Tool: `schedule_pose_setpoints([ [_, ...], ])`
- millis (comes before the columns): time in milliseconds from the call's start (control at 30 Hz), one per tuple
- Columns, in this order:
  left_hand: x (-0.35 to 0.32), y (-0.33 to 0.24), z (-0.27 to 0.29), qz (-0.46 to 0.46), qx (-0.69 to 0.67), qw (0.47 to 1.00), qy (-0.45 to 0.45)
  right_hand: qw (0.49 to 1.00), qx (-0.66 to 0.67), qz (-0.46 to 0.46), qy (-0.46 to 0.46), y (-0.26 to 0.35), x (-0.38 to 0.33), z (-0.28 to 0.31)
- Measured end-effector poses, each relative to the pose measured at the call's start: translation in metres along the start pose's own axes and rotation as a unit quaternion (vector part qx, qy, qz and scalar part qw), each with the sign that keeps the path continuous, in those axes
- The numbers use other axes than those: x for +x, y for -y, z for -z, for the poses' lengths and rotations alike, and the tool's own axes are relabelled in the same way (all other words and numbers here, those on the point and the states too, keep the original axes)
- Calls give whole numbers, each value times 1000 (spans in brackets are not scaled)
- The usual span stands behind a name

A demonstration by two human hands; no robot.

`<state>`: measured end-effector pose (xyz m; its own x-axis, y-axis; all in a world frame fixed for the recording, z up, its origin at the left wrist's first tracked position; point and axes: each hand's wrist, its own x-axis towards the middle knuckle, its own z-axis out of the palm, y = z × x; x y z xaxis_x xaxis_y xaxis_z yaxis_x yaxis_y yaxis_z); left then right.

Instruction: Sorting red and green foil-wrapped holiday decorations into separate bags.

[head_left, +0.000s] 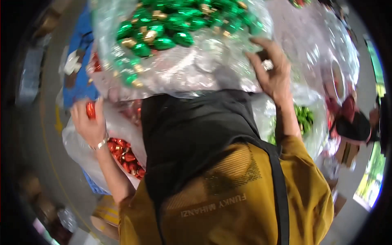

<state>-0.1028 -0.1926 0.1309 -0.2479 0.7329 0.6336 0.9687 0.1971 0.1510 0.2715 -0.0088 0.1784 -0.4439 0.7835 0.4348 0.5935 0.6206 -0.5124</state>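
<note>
My left hand (90,124) is out to the left, its fingers closed around a shiny red ornament (90,110) above a plastic bag (75,145) of similar red ornaments (124,155). To the right, my right hand (277,71) hovers over crumpled clear plastic (212,53), thumb and fingers curved apart with nothing plainly between them. A small whitish thing (267,64) shows by its fingers, perhaps a ring; blur hides what it is. Ahead lies a heap of shiny green ornaments (177,26) with gold caps, a few loose ones (130,77) lying nearer left.
A second plastic bag (322,110) beside my right forearm holds lighter green ornaments (304,118). Clear plastic (310,49) spreads over the far right. A blue surface (79,87) edges the left side, and a cardboard box (347,153) stands at the right.
</note>
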Motion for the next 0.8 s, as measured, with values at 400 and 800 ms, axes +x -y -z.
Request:
schedule_pose_setpoints([
  [400, 158, -91, -178, -201, 135, 883, 402, 772, -321, -458, 303, -265, -278, 105],
  [800, 119, -33, -160, 19, -125, 966, 224, 806, -122, -514, 267, -274, -278, 25],
])
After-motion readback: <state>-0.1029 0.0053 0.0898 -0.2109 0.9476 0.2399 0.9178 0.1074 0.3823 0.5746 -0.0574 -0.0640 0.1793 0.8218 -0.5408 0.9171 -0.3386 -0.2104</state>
